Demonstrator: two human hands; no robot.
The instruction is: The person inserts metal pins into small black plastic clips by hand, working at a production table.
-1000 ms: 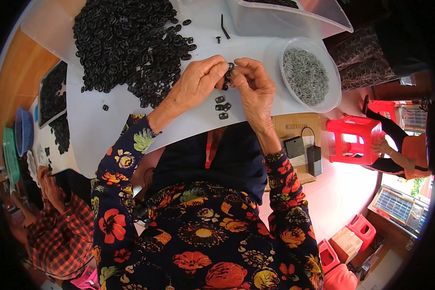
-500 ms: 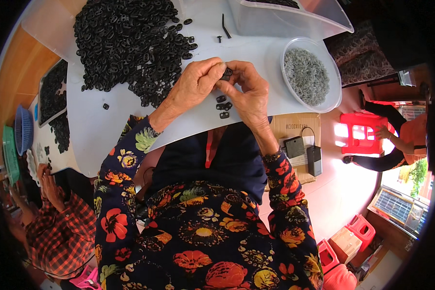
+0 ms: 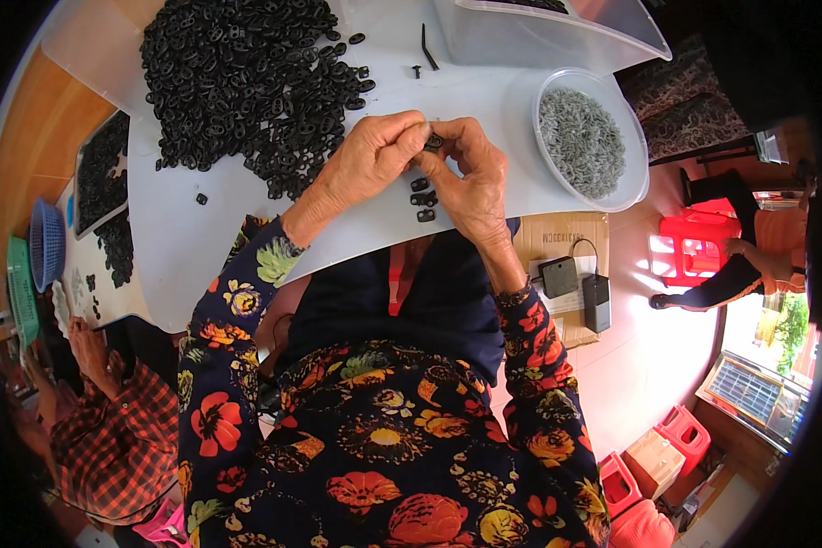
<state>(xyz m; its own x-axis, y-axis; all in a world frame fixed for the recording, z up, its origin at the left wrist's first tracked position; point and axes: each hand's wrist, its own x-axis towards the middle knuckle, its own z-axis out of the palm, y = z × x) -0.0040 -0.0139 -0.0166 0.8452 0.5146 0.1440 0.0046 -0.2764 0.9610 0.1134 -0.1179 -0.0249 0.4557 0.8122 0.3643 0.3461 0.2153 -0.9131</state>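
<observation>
A small black plastic-looking piece (image 3: 434, 143) is held above the white worktop (image 3: 183, 265), near its front edge, and is partly covered by the fingers, so its full shape cannot be made out. It is pinched between the thumb and forefinger of the left hand (image 3: 374, 160), while its other side is grasped by the bent thumb and fingers of the right hand (image 3: 470, 178). The two hands are brought close together.

Just below the hands, at six o'clock, a short row of small black pieces (image 3: 425, 198) is set out. At ten o'clock a large heap of black oval pieces with holes (image 3: 237, 82) is spread, and a single black piece (image 3: 201, 198) is left apart near nine o'clock. At twelve o'clock a thin bent black rod (image 3: 427, 46) is seen beside a tiny black stud (image 3: 416, 71).

A translucent plastic bin (image 3: 539, 41) is placed at one o'clock. At three o'clock a round clear plastic tub (image 3: 642, 190) is filled with small grey pieces (image 3: 580, 142). Between four and five o'clock, beyond the worktop's edge, two black devices (image 3: 596, 303) are rested on a brown cardboard box (image 3: 543, 233).
</observation>
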